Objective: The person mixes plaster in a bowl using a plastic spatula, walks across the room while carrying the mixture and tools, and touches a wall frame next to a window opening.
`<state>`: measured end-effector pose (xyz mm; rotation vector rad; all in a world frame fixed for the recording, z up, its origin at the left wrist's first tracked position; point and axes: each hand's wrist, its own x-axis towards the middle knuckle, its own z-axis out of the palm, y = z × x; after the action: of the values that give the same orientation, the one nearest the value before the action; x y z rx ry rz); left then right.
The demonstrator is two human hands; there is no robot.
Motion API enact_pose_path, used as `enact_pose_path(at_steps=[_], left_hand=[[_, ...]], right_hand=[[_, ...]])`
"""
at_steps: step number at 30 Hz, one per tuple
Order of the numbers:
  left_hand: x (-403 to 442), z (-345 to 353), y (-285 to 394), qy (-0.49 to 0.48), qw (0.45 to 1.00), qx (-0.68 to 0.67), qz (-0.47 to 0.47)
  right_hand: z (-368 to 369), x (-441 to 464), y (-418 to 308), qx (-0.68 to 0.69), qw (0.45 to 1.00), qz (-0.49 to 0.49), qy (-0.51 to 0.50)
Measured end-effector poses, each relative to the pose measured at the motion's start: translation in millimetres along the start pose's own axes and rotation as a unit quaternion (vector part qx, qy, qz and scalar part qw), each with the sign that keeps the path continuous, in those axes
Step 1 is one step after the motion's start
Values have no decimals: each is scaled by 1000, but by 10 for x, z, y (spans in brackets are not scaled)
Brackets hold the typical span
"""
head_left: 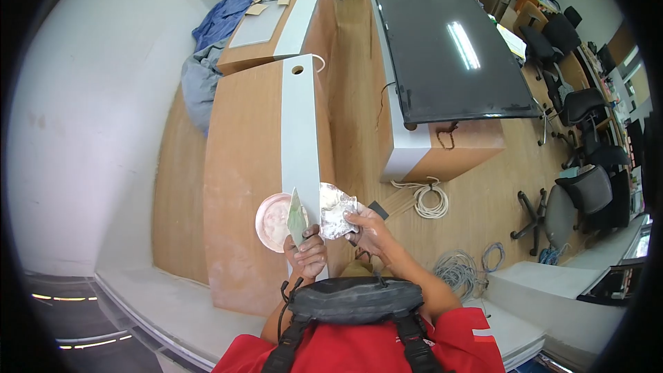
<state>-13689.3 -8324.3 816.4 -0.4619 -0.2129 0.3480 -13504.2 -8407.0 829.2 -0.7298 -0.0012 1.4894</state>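
My left hand [309,255] has its fingers wrapped round the lower end of a flat, pale green pointed piece [296,217], which stands up over the desk's white strip. My right hand [364,224] grips a crumpled silvery sheet or pouch [335,213] by its right side, thumb on top. Left of the green piece, a round pinkish-white dish [271,224] with pale material in it rests on the wood-coloured desk [242,159]. The two held things are close to each other, with a small gap between them.
A large black screen [456,48] lies on the desk to the right. Coiled white cable [431,200] and grey cable [457,271] are on the floor. Office chairs [563,211] stand at the right. Blue and grey cloth [204,86] lies by the left wall.
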Motion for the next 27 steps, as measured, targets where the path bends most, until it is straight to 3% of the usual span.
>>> enact_pose_path(at_steps=[3,13,15,16,17,18,19,20,22,23,25,26,27], left_hand=[[-28,-78,24,-22,1000,12,-3],[-72,-26,100,-35,998,53,-13],[-158,-25,234,129,953,264,72],[-153,-55,244,127,954,262,75],[-146,-90,257,214,856,440,165],[-137,-109,259,292,710,591,247],[-128,10,213,319,549,734,242],[-144,58,213,324,550,728,249],[-177,135,210,180,206,932,237],[-163,179,194,185,210,930,240],[-127,298,99,74,68,971,215],[-118,305,62,79,74,971,215],[-111,297,25,56,44,976,206]], right_hand=[[-60,53,47,-25,999,9,-42],[-41,71,28,-29,999,-7,-21],[-128,26,-39,-25,999,-32,23],[-261,8,-67,-28,999,-30,23],[-422,-16,-97,-21,997,-69,19],[-552,-62,-138,-15,994,-106,14],[-605,-150,-202,-20,995,-99,12],[-659,-258,-262,-6,990,-131,45],[-790,-442,-328,2,985,-156,78],[-875,-543,-349,2,979,-170,114],[-1010,-742,-367,-4,971,-179,156],[-1077,-834,-376,7,969,-182,166],[-1116,-921,-380,18,966,-185,177]])
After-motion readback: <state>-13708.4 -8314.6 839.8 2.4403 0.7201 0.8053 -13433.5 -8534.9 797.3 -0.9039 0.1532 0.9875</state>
